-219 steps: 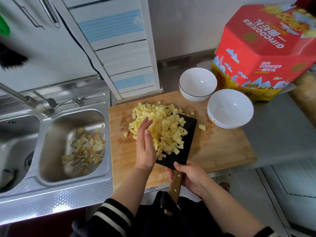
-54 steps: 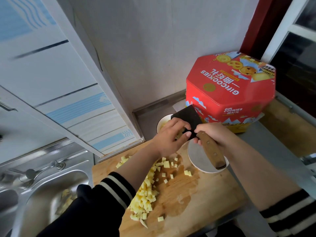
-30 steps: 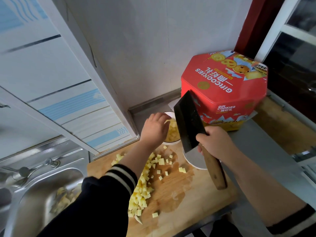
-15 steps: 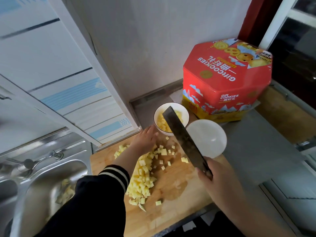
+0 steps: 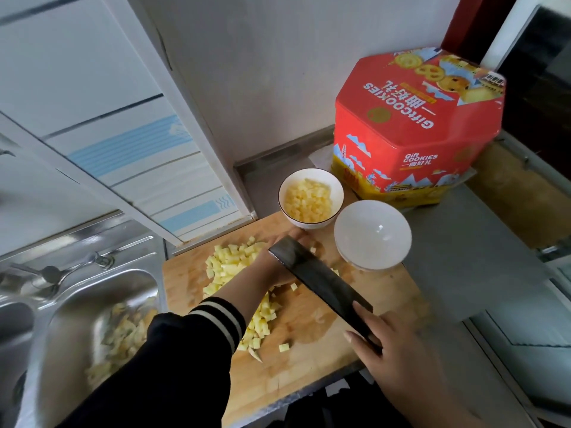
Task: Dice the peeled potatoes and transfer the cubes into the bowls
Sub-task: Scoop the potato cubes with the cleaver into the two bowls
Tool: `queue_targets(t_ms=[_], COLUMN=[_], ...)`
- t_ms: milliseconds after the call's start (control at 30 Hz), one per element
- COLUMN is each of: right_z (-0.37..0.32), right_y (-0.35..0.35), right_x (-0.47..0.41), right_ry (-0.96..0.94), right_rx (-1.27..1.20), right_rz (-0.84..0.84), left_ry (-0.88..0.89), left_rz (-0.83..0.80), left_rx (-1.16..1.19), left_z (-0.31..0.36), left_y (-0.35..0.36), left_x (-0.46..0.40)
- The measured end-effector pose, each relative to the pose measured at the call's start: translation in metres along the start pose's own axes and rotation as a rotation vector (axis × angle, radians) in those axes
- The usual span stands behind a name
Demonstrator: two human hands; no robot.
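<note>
A stainless steel sink (image 5: 92,304) is taking up the lower left, its smooth basin holding a blurred heap of pale peelings (image 5: 123,332). Beside it, a rectangular wooden cutting board (image 5: 324,359) is lying on the grey counter, its grain showing damp patches. At the back right, an octagonal red tin (image 5: 414,131) is standing with "Gift COOKIES" reading on its side and "GiftCOOKIES" running upside down across the lid, along with Chinese characters and printed biscuits. Two round white bowls are sitting at the board's far edge, close together: the far bowl (image 5: 310,197), dark-rimmed, is holding yellow potato cubes, and the near bowl (image 5: 372,234) is glossy and bare inside. A dark rectangular cleaver (image 5: 318,279) is angling across the board, its handle gripped in the right hand (image 5: 398,362), fingers curled round it. A pile of small yellow diced potato (image 5: 234,267) is lying on the board's left half, a few cubes scattered apart. The left hand (image 5: 278,261), in a black sleeve with white-striped cuff, is resting against the pile behind the blade; its fingers are hidden, so its grip cannot be told.
</note>
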State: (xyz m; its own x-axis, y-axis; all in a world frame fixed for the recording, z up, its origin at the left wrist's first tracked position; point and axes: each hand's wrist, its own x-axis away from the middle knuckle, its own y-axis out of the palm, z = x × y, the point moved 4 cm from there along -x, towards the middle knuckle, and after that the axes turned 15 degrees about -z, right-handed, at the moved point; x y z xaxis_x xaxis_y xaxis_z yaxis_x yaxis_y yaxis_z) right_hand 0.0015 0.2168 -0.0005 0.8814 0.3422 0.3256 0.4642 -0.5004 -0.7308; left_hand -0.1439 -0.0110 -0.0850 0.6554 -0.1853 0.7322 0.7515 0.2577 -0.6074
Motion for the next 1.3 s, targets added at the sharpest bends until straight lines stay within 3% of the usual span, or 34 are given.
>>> queue_targets(t_ms=[100,233,300,433,600,800,1000,1100,1300], right_z=[0.006,0.002,0.0,-0.005,-0.007,-0.023,-0.04,-0.032,-0.025], right_y=[0.001,0.007,0.012,0.021,0.024,0.037,0.035,0.022,0.025], right_x=[0.003,-0.003,-0.01,-0.02,-0.033,-0.057,-0.077,-0.087,-0.1], right_ry=[0.057,0.101,0.114,0.128,0.208,0.155,0.101,0.182,0.188], right_rx=[0.004,-0.036,-0.017,0.045,0.12,0.158,0.065,-0.002,-0.112], right_rz=[0.025,-0.015,-0.042,-0.098,-0.128,-0.138,-0.145,-0.219,-0.348], left_ry=[0.152,0.201,0.123,-0.17,-0.173,-0.088,-0.036,-0.05,-0.042], left_rz=[0.232,0.58,0.707,0.497,0.391,0.46,0.646,0.675,0.738], left_rx=[-0.135,0.044,0.083,0.135,0.161,0.151,0.371,0.519,0.601], left_z=[0.024,-0.022,-0.041,-0.074,-0.075,-0.07,-0.07,-0.065,-0.047], left_y=[-0.009,-0.001,-0.001,0.006,0.011,0.026,0.031,0.034,0.034], left_x=[0.036,0.067,0.08,0.074,0.066,0.076,0.094,0.093,0.084])
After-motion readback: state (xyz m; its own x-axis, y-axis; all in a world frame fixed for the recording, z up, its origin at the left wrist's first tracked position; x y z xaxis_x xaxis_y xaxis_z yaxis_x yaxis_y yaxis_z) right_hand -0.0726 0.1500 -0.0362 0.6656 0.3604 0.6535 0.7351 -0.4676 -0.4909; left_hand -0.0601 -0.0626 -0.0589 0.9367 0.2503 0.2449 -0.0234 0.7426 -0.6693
